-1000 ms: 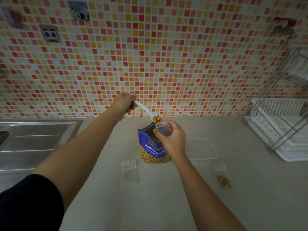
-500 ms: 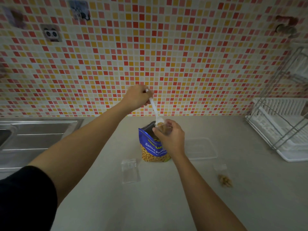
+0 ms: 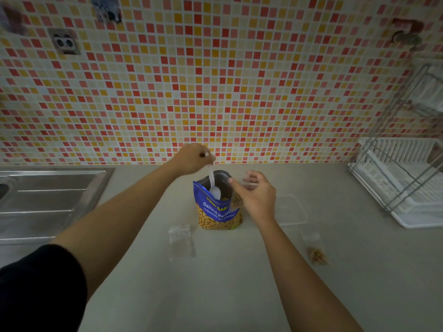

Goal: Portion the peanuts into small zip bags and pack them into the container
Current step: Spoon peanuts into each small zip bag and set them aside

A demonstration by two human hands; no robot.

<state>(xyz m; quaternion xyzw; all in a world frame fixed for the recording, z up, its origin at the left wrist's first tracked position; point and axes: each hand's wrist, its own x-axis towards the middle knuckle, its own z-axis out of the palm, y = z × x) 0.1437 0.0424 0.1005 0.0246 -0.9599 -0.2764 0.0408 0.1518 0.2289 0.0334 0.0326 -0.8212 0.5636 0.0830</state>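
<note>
Both hands work over the blue foil pouch of salted peanuts (image 3: 217, 207), which stands upright and open near the middle of the pale grey bench (image 3: 239, 283). With my left hand (image 3: 191, 158) I pinch the handle of a white plastic spoon (image 3: 214, 185); its bowl hangs down inside the mouth of the pouch, and I cannot tell if it touches the nuts. My right hand (image 3: 255, 196) is closed on a small clear zip bag (image 3: 237, 198), held at the right rim of the pouch, with some peanuts visible in its lower part. One empty clear zip bag (image 3: 181, 242) lies flat on the bench just left of the pouch, in front of it. Another small zip bag with peanuts inside (image 3: 316, 251) lies to the right, well apart. The clear rectangular plastic container (image 3: 291, 209) sits on the bench just behind my right hand. A steel sink (image 3: 48, 200) is at the far left, and a white dish rack (image 3: 402, 180) at the far right.
</note>
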